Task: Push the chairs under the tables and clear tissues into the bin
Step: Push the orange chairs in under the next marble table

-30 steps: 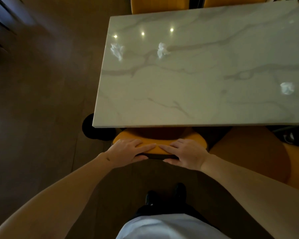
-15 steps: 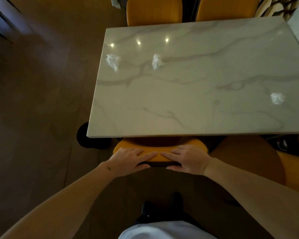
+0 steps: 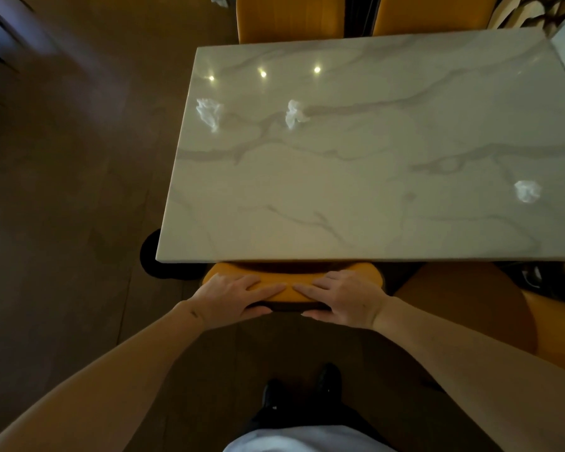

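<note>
Marble table (image 3: pixel 356 197), three tissues (image 3: pixel 209 114), hands (image 3: pixel 232 296) gripping chair (image 3: pixel 289 290)

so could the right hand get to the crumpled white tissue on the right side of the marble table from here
Probably yes. The right hand is gripping the yellow chair back, but bare marble table lies between it and the crumpled white tissue; nothing blocks the way.

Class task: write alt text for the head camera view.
Both hands, left hand and right hand, grip the back of a yellow chair pushed against a marble table. Three crumpled tissues lie on the tabletop.
</note>
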